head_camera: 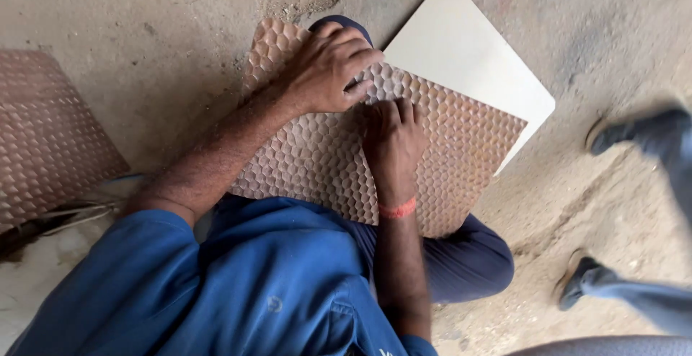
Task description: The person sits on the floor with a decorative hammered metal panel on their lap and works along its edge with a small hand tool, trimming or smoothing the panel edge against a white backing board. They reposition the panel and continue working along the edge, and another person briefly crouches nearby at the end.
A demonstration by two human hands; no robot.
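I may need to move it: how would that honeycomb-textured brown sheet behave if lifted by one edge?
The sheet probably stays fairly stiff: it spans the lap flat, unsupported corners not drooping. It looks thin, so likely light. The embossed cells under the left hand and right hand should give grip, not slip.

Even, soft daylight fills the frame without glare, shadows stay faint, the centre is sharp, and motion blur smears the passer-by's legs [641, 212] at right.

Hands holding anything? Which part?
Both the left hand and right hand press on the honeycomb-textured sheet, near its middle top; any closed grip cannot be told.
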